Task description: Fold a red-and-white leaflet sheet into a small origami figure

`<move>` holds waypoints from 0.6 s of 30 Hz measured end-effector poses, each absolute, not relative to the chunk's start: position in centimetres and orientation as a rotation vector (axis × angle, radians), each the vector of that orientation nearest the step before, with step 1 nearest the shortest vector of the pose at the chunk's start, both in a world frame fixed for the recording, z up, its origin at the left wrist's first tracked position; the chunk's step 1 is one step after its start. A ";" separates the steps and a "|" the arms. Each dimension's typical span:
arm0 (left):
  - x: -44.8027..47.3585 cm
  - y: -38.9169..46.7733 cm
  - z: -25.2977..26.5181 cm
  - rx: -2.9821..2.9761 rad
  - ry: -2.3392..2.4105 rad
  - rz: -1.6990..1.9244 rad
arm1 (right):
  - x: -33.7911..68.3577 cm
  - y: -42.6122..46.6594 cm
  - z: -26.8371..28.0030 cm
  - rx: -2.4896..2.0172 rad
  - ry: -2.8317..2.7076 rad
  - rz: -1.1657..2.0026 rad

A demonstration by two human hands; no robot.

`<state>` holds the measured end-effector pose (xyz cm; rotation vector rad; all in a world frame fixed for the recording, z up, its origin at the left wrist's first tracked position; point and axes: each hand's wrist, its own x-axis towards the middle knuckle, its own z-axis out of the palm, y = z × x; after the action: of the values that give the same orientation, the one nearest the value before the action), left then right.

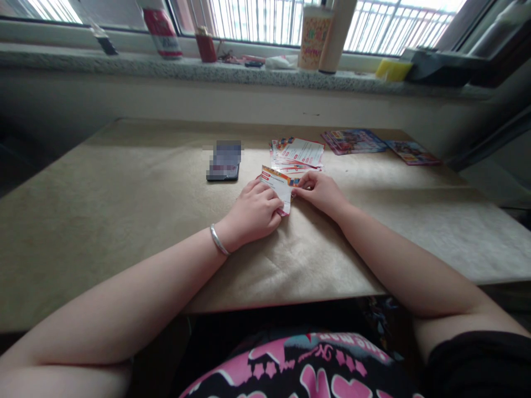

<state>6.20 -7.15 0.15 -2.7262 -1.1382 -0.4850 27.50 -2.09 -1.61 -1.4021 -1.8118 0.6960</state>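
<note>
Printed packet: held over the desk (124, 199) near its front edge, between both hands; the printed packet (277, 185) is tilted, with a white panel showing, an orange-and-blue patterned band along the top.
Writing on packet: red label boxes and rows of fine dark print seen; too small to be read.
Left hand: the left hand (256, 213) is laid across the lower left of the packet, fingers (267, 194) bent over its face, thumb side close to the bottom edge; gap narrow, packet held.
Right hand: the right hand (322, 190) is brought to the packet's upper right corner, thumb and index drawn together in a narrow pinch on it.
Packet pile: similar white-faced packets (299, 153) are fanned just beyond; red labels seen, text too small.
Colourful stacks: one fanned stack (357, 141) and a smaller stack (412, 152) are placed at far right, picture sides up; lettering not resolved.
Phone: dark phone (224, 160) lies left of the pile, screen pixelated.
Sill items: pale lettering is carried by a red can (161, 34), coloured lettering by a patterned cup (314, 41); brands cannot be made out.
Shirt: pink lettering and stars are printed on the black shirt (315, 373), words cut off.
</note>
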 end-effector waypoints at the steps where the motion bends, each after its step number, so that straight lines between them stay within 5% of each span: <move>1: 6.2 -7.1 0.1 -2.730 -1.134 -0.487 | 27.5 -2.0 -1.7 -1.394 -1.774 0.742; 18: 6.1 -7.2 0.2 -2.789 -1.058 -0.530 | 28.0 -1.0 -2.7 -1.310 -1.783 0.806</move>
<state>6.09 -7.17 0.21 -2.7894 -1.0579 -0.5302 28.00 -1.03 -2.75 -1.3100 -1.7833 0.8065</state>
